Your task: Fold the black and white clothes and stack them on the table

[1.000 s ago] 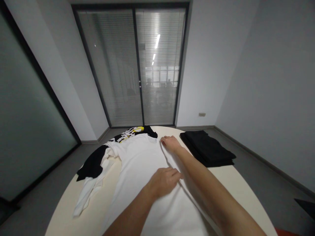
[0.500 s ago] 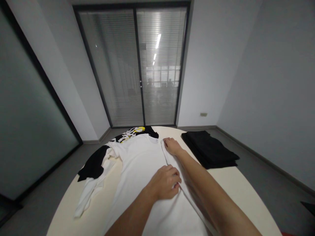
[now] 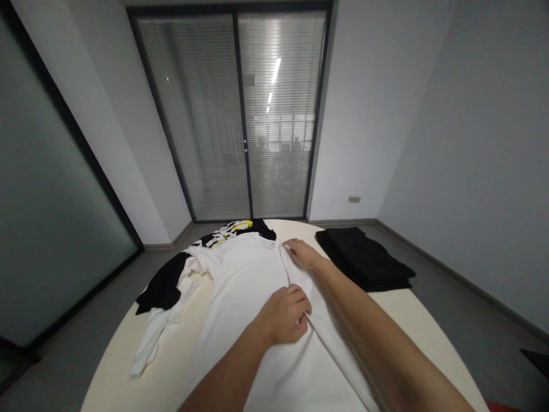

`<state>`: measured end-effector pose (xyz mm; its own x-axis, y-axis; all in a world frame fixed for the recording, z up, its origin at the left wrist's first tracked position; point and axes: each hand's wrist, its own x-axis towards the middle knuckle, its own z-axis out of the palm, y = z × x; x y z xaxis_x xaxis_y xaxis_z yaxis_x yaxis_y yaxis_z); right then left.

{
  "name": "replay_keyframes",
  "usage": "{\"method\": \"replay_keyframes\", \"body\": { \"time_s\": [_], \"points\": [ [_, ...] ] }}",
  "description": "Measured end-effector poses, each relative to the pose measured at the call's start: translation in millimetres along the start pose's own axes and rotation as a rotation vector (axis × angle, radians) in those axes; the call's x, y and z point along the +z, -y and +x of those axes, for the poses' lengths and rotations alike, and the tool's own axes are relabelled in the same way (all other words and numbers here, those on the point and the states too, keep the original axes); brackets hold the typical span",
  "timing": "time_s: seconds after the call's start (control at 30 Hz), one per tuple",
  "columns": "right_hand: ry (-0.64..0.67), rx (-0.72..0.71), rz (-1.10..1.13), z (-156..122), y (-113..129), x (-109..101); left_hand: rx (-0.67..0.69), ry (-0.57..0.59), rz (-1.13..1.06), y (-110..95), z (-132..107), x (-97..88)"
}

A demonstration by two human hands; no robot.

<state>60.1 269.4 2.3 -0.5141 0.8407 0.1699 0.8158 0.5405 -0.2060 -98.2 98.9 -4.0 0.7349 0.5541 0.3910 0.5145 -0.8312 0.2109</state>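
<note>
A white long-sleeved shirt [image 3: 244, 286] lies spread over the table, its collar toward the far edge. The side at my right is folded over in a long strip, whose edge runs from near the collar down toward me. Halfway along that edge, my left hand [image 3: 286, 316] is closed on the shirt, fingers curled round the fabric. Farther off, my right hand [image 3: 301, 253] pinches the shirt at the top of the fold, just right of the collar. The sleeve on the left [image 3: 156, 332] stretches out loosely toward me.
A pale round-edged table [image 3: 111, 377] carries everything. Folded black cloth [image 3: 364, 257] lies at the right. Behind and left of the shirt is a black garment [image 3: 160, 286] with a white and yellow print. A glass door with blinds [image 3: 206, 126] stands beyond.
My left hand has shifted slightly to the left and away from me, drawing the folded edge along. My right hand stays near the collar with hardly any movement.
</note>
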Motion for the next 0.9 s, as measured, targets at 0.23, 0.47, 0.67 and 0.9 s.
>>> {"method": "replay_keyframes", "body": {
  "time_s": [0.23,0.47,0.67,0.9],
  "points": [
    [-0.042,-0.204,0.214,-49.9,-6.5,-16.8,0.015,0.037,0.020,-2.4,-0.6,-1.0],
    [-0.010,-0.233,0.273,-106.5,-9.8,-14.1,0.015,0.146,0.082,-19.5,3.2,-13.2],
    [0.014,-0.211,0.166,-124.2,-8.4,-2.2,0.188,0.209,0.035,-57.2,3.8,-8.3],
    [0.017,-0.177,0.092,-129.6,-4.1,2.0,0.253,0.230,-0.025,-89.9,-10.0,-2.5]
  ]
}}
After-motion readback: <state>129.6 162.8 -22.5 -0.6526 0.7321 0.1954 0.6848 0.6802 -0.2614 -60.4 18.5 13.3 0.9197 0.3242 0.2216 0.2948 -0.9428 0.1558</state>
